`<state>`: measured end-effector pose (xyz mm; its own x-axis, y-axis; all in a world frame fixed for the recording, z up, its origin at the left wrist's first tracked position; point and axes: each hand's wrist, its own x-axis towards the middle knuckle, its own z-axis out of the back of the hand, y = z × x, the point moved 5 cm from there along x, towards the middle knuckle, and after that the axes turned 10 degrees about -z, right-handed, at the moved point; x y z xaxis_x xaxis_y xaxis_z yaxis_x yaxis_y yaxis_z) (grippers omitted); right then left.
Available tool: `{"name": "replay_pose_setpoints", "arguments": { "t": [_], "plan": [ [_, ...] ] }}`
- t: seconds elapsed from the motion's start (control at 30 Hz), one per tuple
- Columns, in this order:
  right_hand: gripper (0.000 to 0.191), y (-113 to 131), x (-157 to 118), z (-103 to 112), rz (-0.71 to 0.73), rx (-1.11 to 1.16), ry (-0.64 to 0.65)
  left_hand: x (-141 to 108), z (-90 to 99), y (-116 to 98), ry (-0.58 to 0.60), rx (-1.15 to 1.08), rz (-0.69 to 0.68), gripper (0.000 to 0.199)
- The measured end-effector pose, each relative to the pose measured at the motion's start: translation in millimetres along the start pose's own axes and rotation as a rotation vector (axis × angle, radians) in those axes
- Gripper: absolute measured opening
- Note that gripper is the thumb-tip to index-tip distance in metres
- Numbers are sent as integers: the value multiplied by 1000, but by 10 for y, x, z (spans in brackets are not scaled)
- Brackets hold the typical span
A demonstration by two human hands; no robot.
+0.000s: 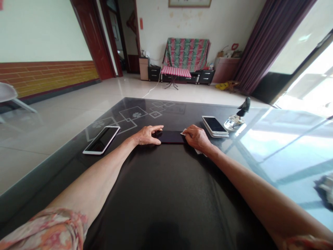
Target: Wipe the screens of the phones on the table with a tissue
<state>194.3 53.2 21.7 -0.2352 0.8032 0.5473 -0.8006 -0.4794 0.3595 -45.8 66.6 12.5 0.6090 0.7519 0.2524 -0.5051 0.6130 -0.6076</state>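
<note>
A dark phone [171, 137] lies flat and crosswise on the black table [166, 194]. At its left end is my left hand [148, 135], thumb and fingers apart around the phone's edges. My right hand [197, 138] is closed on a white cloth [183, 132] and presses it on the phone's right end; part of the cloth shows below the wrist. To the left lies a white-framed tablet [102, 140]. Right of my right hand is a stack of white phones [215, 125], beside a clear bottle with a black top [235, 121].
A crumpled grey object [324, 189] sits at the table's far right. Beyond the table stand a striped stool [176, 71], a cloth-covered item [186, 53] on a black cabinet, and a white chair [9, 93] at the left.
</note>
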Motion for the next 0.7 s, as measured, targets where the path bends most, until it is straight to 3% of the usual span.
{"name": "replay_pose_setpoints", "arguments": {
  "t": [0.23, 0.47, 0.7],
  "plan": [
    [28, -93, 83, -84, -61, -77, 51, 0, 1, -58, -4, -64, 14, 87],
    [28, 110, -47, -3, 21, -136, 101, 12, -20, 2, -22, -63, -8, 87],
    [29, 181, 68, -77, 6, -222, 162, 5, -8, 19, -35, -35, -7, 85]
  ]
}}
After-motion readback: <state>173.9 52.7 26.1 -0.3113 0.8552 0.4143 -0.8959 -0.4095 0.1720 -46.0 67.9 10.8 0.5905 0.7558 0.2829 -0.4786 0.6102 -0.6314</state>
